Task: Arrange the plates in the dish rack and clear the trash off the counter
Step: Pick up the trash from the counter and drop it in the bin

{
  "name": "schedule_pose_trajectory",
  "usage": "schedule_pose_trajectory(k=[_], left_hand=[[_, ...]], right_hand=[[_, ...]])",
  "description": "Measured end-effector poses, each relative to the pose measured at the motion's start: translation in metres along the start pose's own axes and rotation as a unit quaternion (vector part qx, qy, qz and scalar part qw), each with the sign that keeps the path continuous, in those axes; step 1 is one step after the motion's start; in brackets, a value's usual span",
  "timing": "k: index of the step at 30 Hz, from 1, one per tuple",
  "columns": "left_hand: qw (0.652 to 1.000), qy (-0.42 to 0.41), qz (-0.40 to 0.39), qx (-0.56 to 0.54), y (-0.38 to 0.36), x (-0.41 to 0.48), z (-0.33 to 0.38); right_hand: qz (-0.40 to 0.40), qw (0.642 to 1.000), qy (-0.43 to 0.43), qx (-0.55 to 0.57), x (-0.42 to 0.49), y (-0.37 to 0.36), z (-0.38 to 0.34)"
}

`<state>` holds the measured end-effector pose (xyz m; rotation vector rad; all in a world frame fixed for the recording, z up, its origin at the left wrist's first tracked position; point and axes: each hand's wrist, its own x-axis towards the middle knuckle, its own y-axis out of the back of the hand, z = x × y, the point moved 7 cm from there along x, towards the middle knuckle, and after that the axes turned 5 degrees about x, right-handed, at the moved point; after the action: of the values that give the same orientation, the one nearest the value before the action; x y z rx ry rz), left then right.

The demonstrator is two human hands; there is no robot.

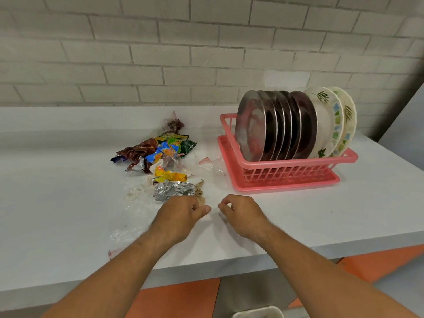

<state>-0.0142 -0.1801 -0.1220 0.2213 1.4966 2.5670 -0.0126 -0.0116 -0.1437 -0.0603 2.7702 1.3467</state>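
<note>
Clear plastic film (128, 232) under my left forearm. Wrapper pile (158, 154) just beyond my left hand (177, 216), long axis running away toward wall; foil wad (174, 190) nearest, touching curled fingers, grip unclear. My right hand (241, 214) loosely curled, empty, farther from pile. Pink dish rack (286, 173) right, steel plates (275, 127) and patterned plates (332, 120) upright inside. Nothing blocks reach.

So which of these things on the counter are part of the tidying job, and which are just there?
Part of the job:
- steel plates and patterned plates, standing in the pink dish rack
- wrapper pile
- crumpled foil
- clear plastic
- left hand and right hand, both near the trash

Just there:
- white counter
- brick wall
</note>
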Motion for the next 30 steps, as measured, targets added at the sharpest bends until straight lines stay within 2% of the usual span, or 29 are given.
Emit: schedule_pose_trajectory(k=[9,15,21,24,27,30], left_hand=[[0.995,0.037,0.039,0.085,0.036,-0.008,-0.038],[0.995,0.059,0.021,0.080,0.029,-0.016,-0.056],[0.997,0.040,0.028,0.062,0.029,-0.011,-0.055],[0.998,0.012,0.052,0.042,0.029,-0.009,-0.047],[0.999,-0.015,0.037,0.031,0.017,-0.008,-0.038],[0.999,-0.028,0.018,0.012,0.007,-0.009,-0.032]], right_hand=[[-0.067,0.985,0.086,-0.134,0.044,-0.042,-0.045],[0.007,0.977,0.111,-0.181,0.050,-0.051,-0.043],[0.055,0.982,0.122,-0.130,0.035,-0.043,-0.040],[0.032,0.983,0.122,-0.131,0.023,-0.042,-0.030],[0.014,0.987,0.100,-0.124,0.014,-0.037,-0.025],[0.016,0.982,0.117,-0.146,0.006,-0.038,-0.024]])
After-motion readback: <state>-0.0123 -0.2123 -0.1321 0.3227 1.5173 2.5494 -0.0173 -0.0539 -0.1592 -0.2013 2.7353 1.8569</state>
